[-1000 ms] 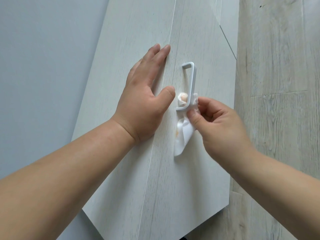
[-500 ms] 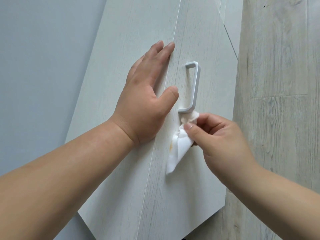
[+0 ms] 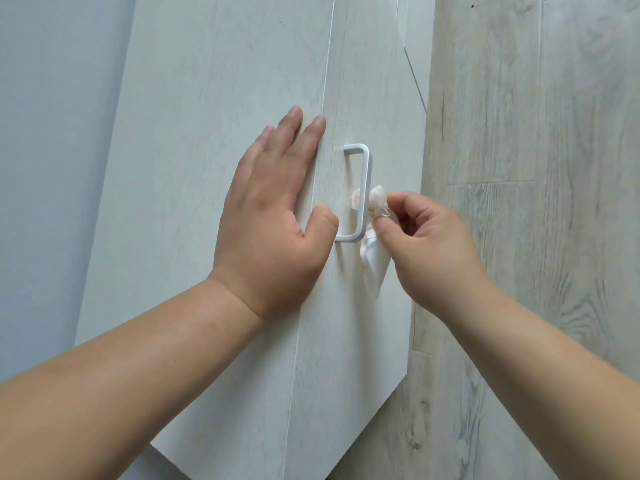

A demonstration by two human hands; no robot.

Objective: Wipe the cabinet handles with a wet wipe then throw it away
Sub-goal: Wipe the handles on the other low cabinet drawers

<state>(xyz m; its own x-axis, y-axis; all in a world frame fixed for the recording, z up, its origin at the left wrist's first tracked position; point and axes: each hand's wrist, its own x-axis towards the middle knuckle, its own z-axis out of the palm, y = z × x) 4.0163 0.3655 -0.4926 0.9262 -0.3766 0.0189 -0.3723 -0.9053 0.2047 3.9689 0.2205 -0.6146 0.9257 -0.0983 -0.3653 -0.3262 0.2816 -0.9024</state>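
Note:
A white U-shaped handle [image 3: 364,178] is fixed to the right-hand cabinet door [image 3: 349,323], just right of the seam between the two doors. My right hand [image 3: 426,237] pinches a crumpled white wet wipe [image 3: 373,258] against the lower half of the handle's bar; a bit of the wipe pokes out behind the bar, and its loose end hangs below. My left hand [image 3: 273,216] lies flat on the left door [image 3: 207,168] beside the seam, fingers straight, thumb next to the handle's lower end.
A pale grey wall [image 3: 52,150] runs along the left. Light wood-grain flooring [image 3: 536,168] fills the right side. The doors' bottom edge [image 3: 363,427] shows near the lower middle.
My right hand has carried the wipe from the handle's lower end back up onto its bar. The view has shifted; my left hand stays flat on the door.

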